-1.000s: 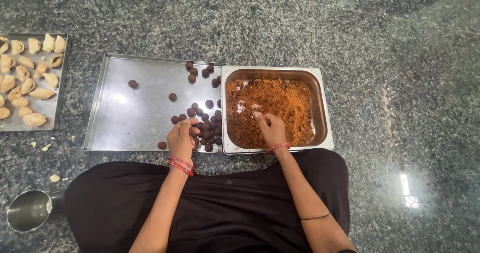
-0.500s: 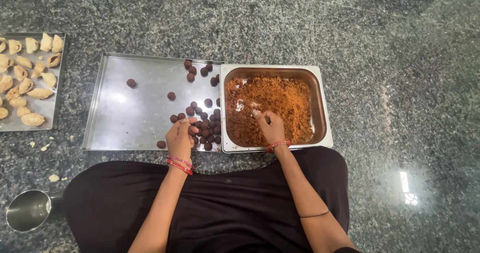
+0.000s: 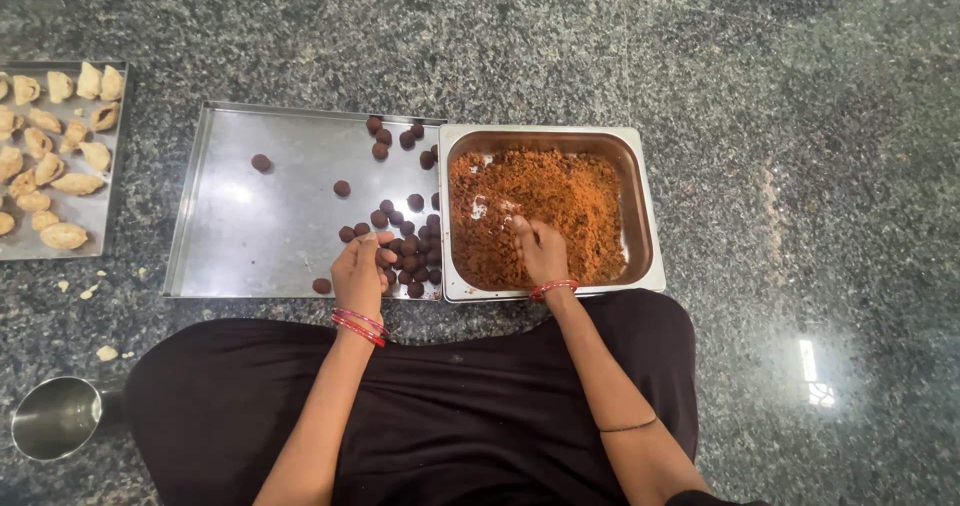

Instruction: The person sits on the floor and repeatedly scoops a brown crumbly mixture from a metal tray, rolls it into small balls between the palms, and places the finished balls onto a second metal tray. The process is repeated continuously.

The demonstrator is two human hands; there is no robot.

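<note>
Compared with the frame one second earlier, both hands occupy nearly the same positions; the right hand has stayed buried in the filling, and the left hand has stayed over the cluster of balls, with only slight finger motion. The deep steel pan holds a crumbly orange-brown mixture that covers most of its floor, with a few bare patches of metal near the pan's upper left corner. Directly left of the pan, touching its side, lies a flat steel tray. Small dark brown balls are gathered on the tray against the pan's left wall, with a few loose ones farther left of the pan and near the tray's far edge. The right hand rests inside the pan near its front wall, fingers curled down into the mixture and partly closed; whether it has gathered a portion cannot be determined. The left hand sits just left of the pan over the ball cluster, fingers bent together and touching the balls; whether one is held inside the hand cannot be determined. Well left of the pan, a second tray carries pale folded pastries. A steel cup lies on the floor far to the pan's lower left.
</note>
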